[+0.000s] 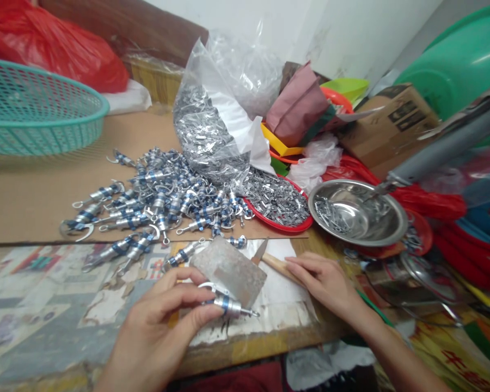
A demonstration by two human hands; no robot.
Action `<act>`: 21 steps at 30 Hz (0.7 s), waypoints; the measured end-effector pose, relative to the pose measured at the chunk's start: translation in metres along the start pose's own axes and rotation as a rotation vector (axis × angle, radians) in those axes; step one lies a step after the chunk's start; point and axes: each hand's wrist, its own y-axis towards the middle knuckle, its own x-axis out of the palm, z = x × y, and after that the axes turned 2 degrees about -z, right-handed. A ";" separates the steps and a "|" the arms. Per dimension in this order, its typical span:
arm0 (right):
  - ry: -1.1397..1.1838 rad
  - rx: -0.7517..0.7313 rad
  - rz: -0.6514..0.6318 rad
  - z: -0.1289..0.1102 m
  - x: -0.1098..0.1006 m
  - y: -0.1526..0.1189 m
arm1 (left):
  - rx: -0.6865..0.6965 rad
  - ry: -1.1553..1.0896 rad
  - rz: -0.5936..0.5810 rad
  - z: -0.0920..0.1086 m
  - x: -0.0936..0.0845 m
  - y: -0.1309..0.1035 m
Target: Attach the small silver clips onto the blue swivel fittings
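1. Head view, lower centre of the frame: the left hand [163, 321] pinches a small silver metal fitting with a blue band [224, 304] between thumb and fingertips, held just above the tabletop [44, 310].
2. The right hand [324, 280] lies fingers together on the wooden handle [280, 265] of a flat grey metal blade [228, 269], right of centre; whether it grips it I cannot tell.
3. A heap of finished blue-banded fittings [159, 198] sits mid-frame; a red tray of loose silver parts [277, 204] and a steel bowl [357, 212] lie to the right.
4. Judgement: a firm pinch near the band, with the fitting's pin end steadied over the blade, would suit this work.
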 end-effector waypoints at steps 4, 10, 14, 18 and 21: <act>-0.196 0.062 0.113 0.001 -0.010 0.058 | 0.163 0.141 0.009 -0.003 -0.003 0.002; -0.243 0.042 -0.044 0.011 -0.008 0.119 | 0.129 0.115 -0.096 0.000 -0.005 0.011; -0.178 -0.038 0.024 0.016 -0.008 0.119 | 0.158 0.110 -0.067 0.001 -0.007 0.012; -0.054 -0.054 0.231 0.013 -0.013 0.106 | 0.218 0.091 -0.108 0.001 -0.007 0.010; 0.069 -0.092 0.342 -0.013 -0.011 0.084 | 0.243 0.054 -0.066 0.003 -0.006 0.009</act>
